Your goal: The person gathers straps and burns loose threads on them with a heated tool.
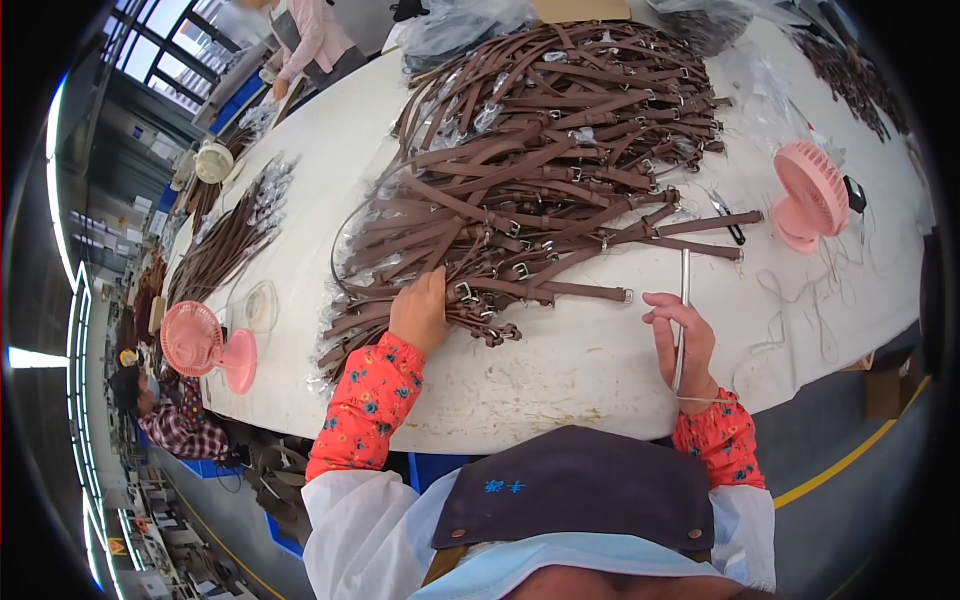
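Observation:
A thick heap of brown leather belts (560, 150) with silver buckles lies across the white table. At the heap's near left edge, my left hand (418, 312) is closed on a brown belt (448, 296); its fingertips are partly hidden among the straps. To the right of the heap, my right hand (684, 345) holds a slim silver metal rod (686, 275) upright against the palm, fingers curled. A few belt ends (700, 246) stick out just beyond that hand. Both my forearms wear red floral sleeve covers.
A pink fan (808, 195) stands at the right, another pink fan (195, 338) at the left. Thread snips (728, 216) lie beside the belts. Loose thread (800, 300) trails over the white table (540, 395). More belts (235, 235) lie at left; other people sit and stand nearby.

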### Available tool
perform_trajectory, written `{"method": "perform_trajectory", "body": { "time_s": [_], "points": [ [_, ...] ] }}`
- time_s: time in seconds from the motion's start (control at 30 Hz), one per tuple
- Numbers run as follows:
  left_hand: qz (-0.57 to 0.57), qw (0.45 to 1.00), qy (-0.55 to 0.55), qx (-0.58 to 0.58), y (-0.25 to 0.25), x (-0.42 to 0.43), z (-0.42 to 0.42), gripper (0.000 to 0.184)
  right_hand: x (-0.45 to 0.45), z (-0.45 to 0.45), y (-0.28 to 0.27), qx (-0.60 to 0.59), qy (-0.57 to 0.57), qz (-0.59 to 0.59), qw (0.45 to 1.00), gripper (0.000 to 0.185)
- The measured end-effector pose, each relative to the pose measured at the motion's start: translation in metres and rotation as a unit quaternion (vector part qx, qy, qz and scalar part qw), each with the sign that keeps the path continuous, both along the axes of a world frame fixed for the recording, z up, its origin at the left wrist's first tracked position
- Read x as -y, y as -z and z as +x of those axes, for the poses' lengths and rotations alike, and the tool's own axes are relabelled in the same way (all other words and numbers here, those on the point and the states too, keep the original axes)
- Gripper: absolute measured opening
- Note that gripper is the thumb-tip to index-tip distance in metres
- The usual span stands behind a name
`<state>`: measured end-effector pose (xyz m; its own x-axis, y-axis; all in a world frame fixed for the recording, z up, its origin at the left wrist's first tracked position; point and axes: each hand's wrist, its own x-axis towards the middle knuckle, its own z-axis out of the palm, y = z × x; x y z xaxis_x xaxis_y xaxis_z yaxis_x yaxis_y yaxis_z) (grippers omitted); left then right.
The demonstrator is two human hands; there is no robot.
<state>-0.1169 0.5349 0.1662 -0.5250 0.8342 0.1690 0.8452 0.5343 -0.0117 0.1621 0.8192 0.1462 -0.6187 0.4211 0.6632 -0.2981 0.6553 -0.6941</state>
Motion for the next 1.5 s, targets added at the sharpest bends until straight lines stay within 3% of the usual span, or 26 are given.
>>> {"method": "perform_trajectory", "body": {
  "time_s": [0.13, 0.33, 0.47, 0.5, 0.53, 0.57, 0.6, 0.67, 0.7, 0.73, 0.77, 0.8, 0.87, 0.93, 1.07, 1.2, 1.33, 1.5],
  "points": [
    [0.005, 0.997, 0.002, -0.077, 0.004, 0.005, 0.007, 0.042, 0.000, -0.001, 0.000, -0.003, 0.001, 0.007, 1.000, 0.013],
    [0.168, 0.977, 0.026, -0.126, -0.017, 0.017, 0.011, 0.031, 0.001, -0.002, 0.000, -0.016, 0.000, -0.010, 1.000, 0.014],
    [0.286, 0.951, 0.002, -0.115, -0.056, 0.034, 0.006, 0.033, 0.003, -0.002, -0.002, -0.007, -0.006, -0.011, 1.000, 0.014],
    [0.362, 0.931, -0.049, 0.007, -0.051, 0.054, -0.007, 0.031, 0.003, -0.003, -0.002, -0.009, -0.007, -0.011, 1.000, 0.014],
    [0.445, 0.883, -0.081, 0.124, -0.041, 0.079, -0.025, 0.036, 0.003, -0.003, -0.001, -0.011, -0.008, -0.011, 1.000, 0.013],
    [0.551, 0.782, -0.020, 0.290, -0.030, 0.111, -0.048, 0.040, 0.002, -0.002, -0.001, -0.012, -0.008, -0.011, 1.000, 0.013],
    [0.639, 0.620, 0.052, 0.453, -0.022, 0.141, -0.069, 0.045, 0.002, -0.002, -0.001, -0.013, -0.008, -0.010, 1.000, 0.013],
    [0.660, 0.553, 0.122, 0.494, -0.019, 0.203, -0.103, 0.056, 0.001, -0.002, -0.001, -0.013, -0.008, -0.008, 1.000, 0.013],
    [0.622, 0.708, 0.051, 0.331, -0.048, 0.194, -0.082, 0.053, 0.002, -0.001, -0.001, -0.009, -0.007, -0.007, 1.000, 0.013],
    [0.503, 0.853, -0.111, 0.086, -0.077, 0.184, -0.059, 0.050, 0.002, -0.001, -0.002, -0.004, -0.007, -0.007, 1.000, 0.013],
    [0.404, 0.876, -0.246, -0.096, -0.107, 0.174, -0.037, 0.047, 0.002, -0.001, -0.001, 0.000, -0.007, -0.007, 1.000, 0.013],
    [0.302, 0.873, -0.328, -0.197, -0.126, 0.145, -0.010, 0.040, 0.002, -0.001, 0.000, -0.001, -0.008, -0.010, 1.000, 0.013],
    [0.399, 0.840, -0.300, -0.213, -0.119, 0.175, -0.025, 0.037, 0.002, -0.002, 0.002, -0.004, -0.009, -0.016, 1.000, 0.013],
    [0.430, 0.842, -0.183, -0.268, -0.116, 0.196, -0.035, 0.030, 0.001, -0.002, 0.002, -0.002, -0.010, -0.006, 1.000, 0.013],
    [0.387, 0.891, -0.072, -0.227, -0.103, 0.171, -0.013, 0.027, 0.002, -0.001, 0.000, 0.007, -0.003, -0.008, 1.000, 0.013],
    [0.292, 0.946, 0.041, -0.133, -0.096, 0.095, 0.041, 0.026, 0.000, -0.001, 0.000, 0.002, 0.003, -0.006, 1.000, 0.012],
    [0.181, 0.964, 0.194, -0.014, -0.093, 0.013, 0.098, 0.031, -0.002, 0.000, -0.001, -0.013, 0.033, -0.023, 0.999, 0.010],
    [0.029, 0.971, 0.226, 0.071, -0.028, -0.005, 0.116, 0.040, -0.004, 0.001, -0.001, -0.025, 0.038, -0.034, 0.998, 0.009]
  ]
}}
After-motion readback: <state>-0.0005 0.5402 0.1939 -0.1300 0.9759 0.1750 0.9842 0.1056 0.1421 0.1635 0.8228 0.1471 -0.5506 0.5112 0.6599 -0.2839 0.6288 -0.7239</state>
